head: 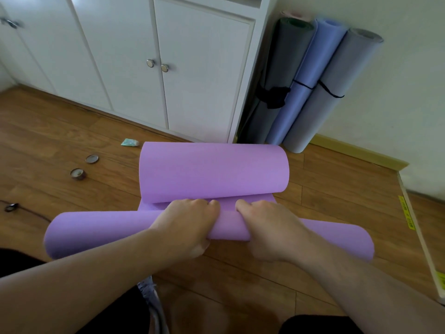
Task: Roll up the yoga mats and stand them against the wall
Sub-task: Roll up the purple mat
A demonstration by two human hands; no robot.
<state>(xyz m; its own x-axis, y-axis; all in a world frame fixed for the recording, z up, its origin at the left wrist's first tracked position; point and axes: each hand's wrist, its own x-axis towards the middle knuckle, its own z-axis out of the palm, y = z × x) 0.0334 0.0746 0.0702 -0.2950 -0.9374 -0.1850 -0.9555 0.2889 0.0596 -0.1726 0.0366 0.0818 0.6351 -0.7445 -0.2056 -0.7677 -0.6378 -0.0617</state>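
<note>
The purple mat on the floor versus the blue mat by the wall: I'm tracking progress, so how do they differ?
The purple mat lies on the floor; the blue mat stands leaning against the wall. The purple mat is only partly rolled, under the left hand and right hand; the blue mat is fully rolled. A black tie binds the blue mat; the purple mat has none. Both are plain.

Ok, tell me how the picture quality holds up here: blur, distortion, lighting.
Head view: wide-angle bend bows the white cabinet and the wall strip at right; soft even daylight, no harsh glare; the purple mat is sharp in the middle, smeared at its near roll's ends; both hands, left and right, read clearly; the standing rolled mats look slightly soft.
</note>
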